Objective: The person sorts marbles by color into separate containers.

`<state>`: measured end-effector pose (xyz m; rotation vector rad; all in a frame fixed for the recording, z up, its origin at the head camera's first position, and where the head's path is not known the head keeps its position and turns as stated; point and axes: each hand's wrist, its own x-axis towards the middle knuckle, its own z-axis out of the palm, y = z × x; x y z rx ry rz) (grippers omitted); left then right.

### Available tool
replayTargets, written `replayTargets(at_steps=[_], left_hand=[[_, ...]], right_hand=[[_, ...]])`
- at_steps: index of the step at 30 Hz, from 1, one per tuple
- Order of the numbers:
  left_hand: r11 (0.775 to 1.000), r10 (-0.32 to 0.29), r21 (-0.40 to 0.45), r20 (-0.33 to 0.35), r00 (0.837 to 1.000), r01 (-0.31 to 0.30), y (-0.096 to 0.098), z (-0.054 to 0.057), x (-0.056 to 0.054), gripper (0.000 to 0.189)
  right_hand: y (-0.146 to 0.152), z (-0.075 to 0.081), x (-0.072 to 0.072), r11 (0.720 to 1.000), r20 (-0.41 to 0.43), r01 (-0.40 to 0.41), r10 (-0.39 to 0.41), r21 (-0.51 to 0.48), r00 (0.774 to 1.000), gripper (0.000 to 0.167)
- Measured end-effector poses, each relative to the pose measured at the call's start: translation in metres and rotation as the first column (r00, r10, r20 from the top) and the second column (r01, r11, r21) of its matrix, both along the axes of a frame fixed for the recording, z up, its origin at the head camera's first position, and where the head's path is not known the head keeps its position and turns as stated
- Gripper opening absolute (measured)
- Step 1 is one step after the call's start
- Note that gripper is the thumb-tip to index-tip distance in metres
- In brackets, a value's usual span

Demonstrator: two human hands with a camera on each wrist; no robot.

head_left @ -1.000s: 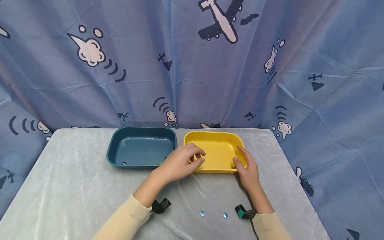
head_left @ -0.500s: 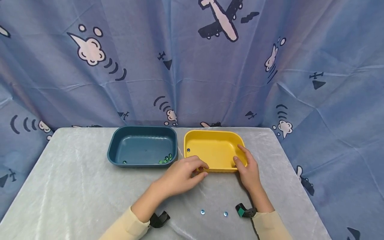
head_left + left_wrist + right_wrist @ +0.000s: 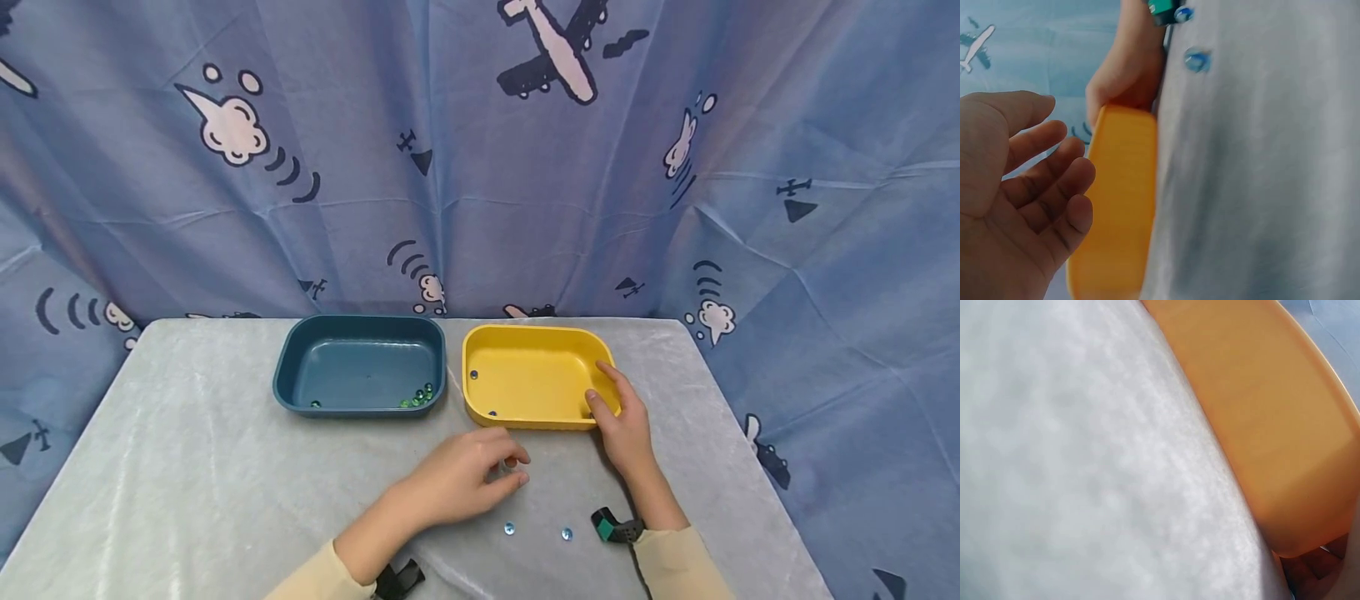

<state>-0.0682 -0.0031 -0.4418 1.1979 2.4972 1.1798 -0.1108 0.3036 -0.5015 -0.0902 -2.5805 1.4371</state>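
My left hand hovers over the cloth in front of the yellow tray, fingers loosely bent and holding nothing; the left wrist view shows its bare palm. Two clear blue glass beads lie on the cloth just below it, the second bead further right. My right hand grips the right end of the yellow tray, thumb over the inner side. Inside that tray are a dark blue bead at the left, another bead by the front wall, and a small dark piece near the right thumb, partly hidden.
A teal tray stands left of the yellow one. Several green beads lie in its front right corner, and a single bead at front left. Grey cloth covers the table; a patterned blue curtain hangs behind.
My left hand has drawn back from over the yellow tray toward the front, uncovering beads in both trays. My right hand keeps its grip on the tray.
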Motion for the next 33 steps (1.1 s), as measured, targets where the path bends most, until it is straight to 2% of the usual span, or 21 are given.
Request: replayTargets(at_steps=[5,12,15,20,27,33], left_hand=[[0.999,-0.028,-0.020,0.016,0.999,0.028,0.000,-0.010,0.011,0.019],[0.997,-0.048,-0.061,-0.057,0.997,0.044,-0.001,-0.022,0.024,0.016],[0.996,-0.054,-0.070,-0.055,0.997,0.050,-0.002,-0.026,0.027,0.014],[0.995,-0.075,-0.066,-0.014,0.997,0.074,-0.004,-0.030,0.029,0.015],[0.987,-0.135,-0.091,-0.058,0.989,0.129,-0.004,-0.038,0.032,0.011],[0.984,-0.147,-0.104,-0.019,0.989,0.144,-0.006,-0.039,0.032,0.014]], right_hand=[[-0.001,-0.001,-0.001,1.000,0.004,0.000,0.000,-0.001,1.000,0.056],[-0.001,0.001,-0.001,1.000,0.005,-0.005,0.005,-0.006,1.000,0.056],[-0.001,0.001,-0.002,1.000,-0.002,-0.007,0.007,-0.005,1.000,0.055],[0.001,-0.001,-0.002,1.000,-0.021,-0.011,0.011,0.007,1.000,0.054],[0.001,-0.001,-0.001,1.000,-0.015,-0.011,0.011,0.010,1.000,0.055],[0.000,0.001,-0.001,1.000,-0.013,-0.012,0.012,-0.003,1.000,0.055]])
